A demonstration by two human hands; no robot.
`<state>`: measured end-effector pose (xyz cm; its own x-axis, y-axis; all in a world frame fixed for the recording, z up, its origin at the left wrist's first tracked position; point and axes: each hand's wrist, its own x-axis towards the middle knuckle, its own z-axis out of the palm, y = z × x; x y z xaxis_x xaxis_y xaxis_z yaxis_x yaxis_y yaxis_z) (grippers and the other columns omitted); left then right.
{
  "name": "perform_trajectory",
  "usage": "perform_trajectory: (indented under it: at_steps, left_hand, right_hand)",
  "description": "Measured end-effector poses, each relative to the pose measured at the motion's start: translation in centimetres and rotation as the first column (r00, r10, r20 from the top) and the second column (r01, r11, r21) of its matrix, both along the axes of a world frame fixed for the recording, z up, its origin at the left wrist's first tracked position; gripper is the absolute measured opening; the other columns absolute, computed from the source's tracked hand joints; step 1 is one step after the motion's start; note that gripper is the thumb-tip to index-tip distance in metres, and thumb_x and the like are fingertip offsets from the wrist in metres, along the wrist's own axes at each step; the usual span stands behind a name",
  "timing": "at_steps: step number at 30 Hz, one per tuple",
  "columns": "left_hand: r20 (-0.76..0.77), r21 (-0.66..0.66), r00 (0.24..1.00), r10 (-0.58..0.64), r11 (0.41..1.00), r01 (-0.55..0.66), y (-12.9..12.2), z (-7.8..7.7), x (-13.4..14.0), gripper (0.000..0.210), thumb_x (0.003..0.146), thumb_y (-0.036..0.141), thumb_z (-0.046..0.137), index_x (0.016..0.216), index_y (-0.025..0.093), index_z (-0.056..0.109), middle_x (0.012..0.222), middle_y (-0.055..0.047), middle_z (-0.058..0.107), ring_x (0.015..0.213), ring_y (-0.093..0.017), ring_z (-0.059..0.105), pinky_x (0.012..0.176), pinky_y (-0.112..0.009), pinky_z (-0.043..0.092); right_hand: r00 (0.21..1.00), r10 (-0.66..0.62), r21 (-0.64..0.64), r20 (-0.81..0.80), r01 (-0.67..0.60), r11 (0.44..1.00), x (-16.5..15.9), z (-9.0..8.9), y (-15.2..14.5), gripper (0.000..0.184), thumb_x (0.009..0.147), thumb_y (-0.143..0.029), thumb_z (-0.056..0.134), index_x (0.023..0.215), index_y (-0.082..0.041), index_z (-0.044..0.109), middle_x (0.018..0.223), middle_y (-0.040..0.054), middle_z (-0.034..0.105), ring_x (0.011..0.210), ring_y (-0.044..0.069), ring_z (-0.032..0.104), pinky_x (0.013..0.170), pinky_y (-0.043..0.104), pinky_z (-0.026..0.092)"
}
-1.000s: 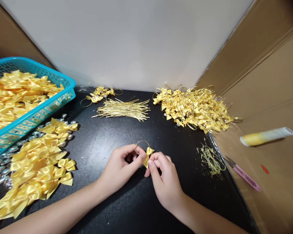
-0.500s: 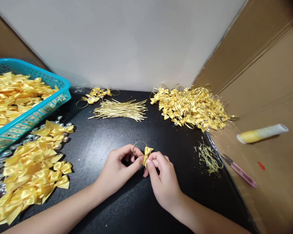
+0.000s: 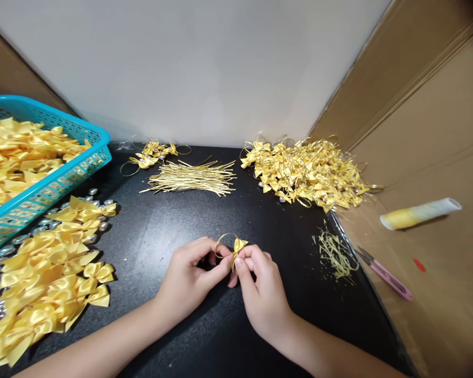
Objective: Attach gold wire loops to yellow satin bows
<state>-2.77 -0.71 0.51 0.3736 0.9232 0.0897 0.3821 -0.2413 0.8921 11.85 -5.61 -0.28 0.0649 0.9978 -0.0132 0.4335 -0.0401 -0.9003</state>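
At the middle of the black table, a small yellow satin bow (image 3: 239, 245) with a gold cord loop (image 3: 224, 238) is pinched between both hands. My left hand (image 3: 197, 265) is closed, thumb and forefinger on the bow's left side where the loop joins. From the other side my right hand (image 3: 260, 275) grips the bow between thumb and fingertips. The fingers cover the bow's lower part and centre. Beyond the hands lies a bundle of gold cords (image 3: 191, 177).
A blue basket (image 3: 98, 135) of yellow bows stands at left, beside loose bows (image 3: 51, 273) and silver beads (image 3: 43, 224). Looped bows (image 3: 307, 170) are piled back right, with a smaller group (image 3: 153, 153) back left. Cord scraps (image 3: 337, 257), pink thread snips (image 3: 392, 281) and a tube (image 3: 421, 212) lie right.
Both hands keep hold of the bow, and their fingers have shifted slightly around it. The whole view has moved a little.
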Motion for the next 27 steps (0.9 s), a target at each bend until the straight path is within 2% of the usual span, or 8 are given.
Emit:
perform_trajectory:
  at_steps: [4, 8, 10, 13, 18, 21, 27]
  left_hand:
    - [0.028, 0.034, 0.999, -0.044, 0.998, 0.043, -0.1, 0.0, 0.0, 0.019, 0.085, 0.024, 0.06, 0.068, 0.018, 0.065, 0.061, 0.001, 0.066, 0.06, -0.011, 0.054, 0.06, -0.022, 0.042]
    - [0.069, 0.001, 0.997, 0.043, 0.999, -0.043, 0.0, -0.2, -0.1, 0.015, 0.084, 0.025, 0.062, 0.071, 0.017, 0.066, 0.063, 0.001, 0.065, 0.056, -0.01, 0.053, 0.054, -0.021, 0.042]
    - [0.105, -0.04, 0.992, 0.073, 0.997, -0.069, 0.0, -0.1, 0.0, 0.014, 0.084, 0.025, 0.062, 0.072, 0.016, 0.065, 0.063, 0.001, 0.065, 0.054, -0.01, 0.053, 0.053, -0.02, 0.042]
    - [0.182, -0.136, 0.981, 0.063, 0.99, -0.039, 0.0, 0.1, 0.1, 0.013, 0.083, 0.024, 0.062, 0.074, 0.016, 0.064, 0.065, 0.001, 0.065, 0.057, -0.01, 0.058, 0.055, -0.019, 0.046]
    - [0.253, -0.208, 0.96, 0.118, 0.976, -0.066, 0.1, 0.2, 0.3, 0.012, 0.082, 0.023, 0.063, 0.073, 0.016, 0.063, 0.066, 0.001, 0.065, 0.058, -0.009, 0.059, 0.055, -0.017, 0.047]
    - [0.248, -0.227, 0.961, 0.119, 0.972, -0.062, 0.0, -0.1, 0.3, 0.013, 0.082, 0.024, 0.063, 0.073, 0.016, 0.063, 0.065, 0.001, 0.064, 0.058, -0.01, 0.058, 0.055, -0.018, 0.047]
    - [0.213, -0.188, 0.976, 0.041, 0.982, -0.001, -0.2, -0.3, 0.3, 0.014, 0.082, 0.025, 0.064, 0.071, 0.015, 0.064, 0.065, 0.0, 0.063, 0.06, -0.01, 0.057, 0.058, -0.019, 0.046]
  right_hand:
    - [0.999, -0.01, -0.001, -0.048, 0.01, 1.0, 0.1, -0.1, 0.0, 0.019, 0.094, -0.022, 0.045, 0.077, -0.021, 0.052, 0.069, 0.0001, 0.067, 0.072, 0.017, 0.063, 0.073, 0.029, 0.043]
    - [1.0, 0.019, 0.037, 0.007, -0.019, 0.999, 0.8, 0.4, 0.3, 0.013, 0.09, -0.023, 0.053, 0.08, -0.02, 0.06, 0.083, 0.0033, 0.069, 0.081, 0.018, 0.062, 0.076, 0.03, 0.044]
    - [0.996, 0.054, 0.065, 0.069, -0.059, 0.996, 1.2, 0.7, 0.5, 0.016, 0.089, -0.021, 0.053, 0.076, -0.021, 0.063, 0.078, 0.0022, 0.067, 0.079, 0.018, 0.061, 0.075, 0.03, 0.043]
    - [0.99, 0.058, 0.102, 0.129, -0.071, 0.992, 1.3, 0.9, 0.7, 0.02, 0.088, -0.016, 0.052, 0.072, -0.021, 0.062, 0.074, 0.0008, 0.067, 0.076, 0.017, 0.059, 0.072, 0.029, 0.041]
    - [0.98, 0.056, 0.144, 0.194, -0.084, 0.986, 1.0, 0.6, 0.5, 0.01, 0.086, -0.018, 0.057, 0.079, -0.021, 0.063, 0.077, 0.0002, 0.067, 0.077, 0.017, 0.059, 0.072, 0.029, 0.039]
    - [0.97, 0.07, 0.157, 0.234, -0.108, 0.982, 1.0, 0.4, 0.4, 0.015, 0.088, -0.017, 0.054, 0.075, -0.021, 0.062, 0.072, -0.0007, 0.064, 0.074, 0.016, 0.056, 0.071, 0.029, 0.037]
    - [0.975, 0.045, 0.186, 0.219, -0.087, 0.979, 1.0, 0.2, 0.6, 0.018, 0.089, -0.015, 0.053, 0.073, -0.02, 0.061, 0.07, -0.0006, 0.064, 0.071, 0.016, 0.056, 0.068, 0.028, 0.035]
